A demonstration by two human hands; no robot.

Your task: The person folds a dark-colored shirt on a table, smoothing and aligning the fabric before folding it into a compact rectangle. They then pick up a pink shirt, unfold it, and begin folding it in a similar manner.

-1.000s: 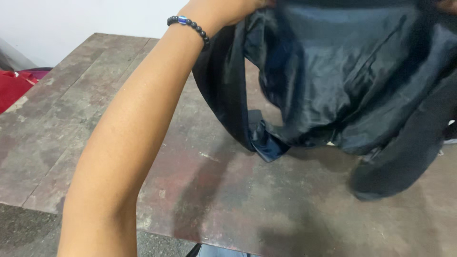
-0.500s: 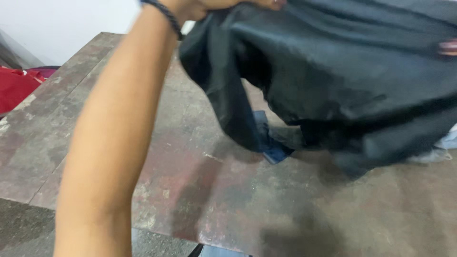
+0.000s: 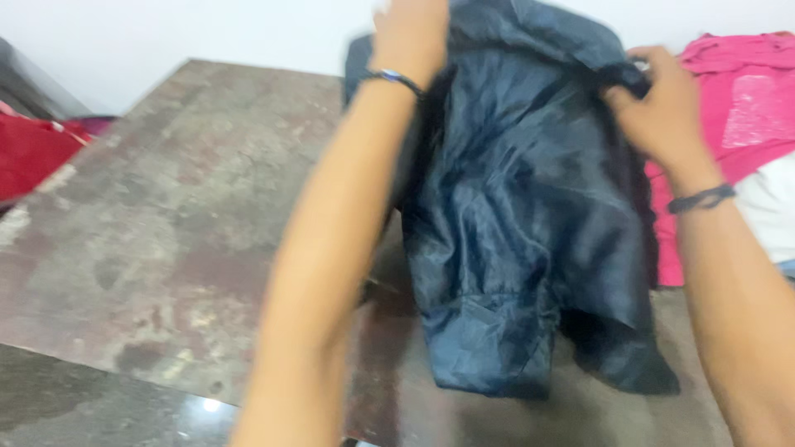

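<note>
1. Dark navy, shiny fabric is the whole story from the head view: you've got a dark garment [image 3: 517, 223] held up by its top edge over the counter [image 3: 190, 207], with its lower end draping down onto the surface near your side.
2. Your left hand [image 3: 411, 33] is closed on the top left part of the cloth, and your right hand [image 3: 658, 103] is pinched shut on the top right corner. Both wrists have dark bracelets.
3. Progress-wise, I'd say it's lifted and spread out but not laid flat or folded yet. It's still bunched and wrinkled at the bottom.
4. Around it: a pink garment [image 3: 737, 99] lies just behind your right hand, and a red cloth [image 3: 33, 153] sits well apart at the left edge.
5. Frame is blurry, so finer detail is a no-go.
</note>
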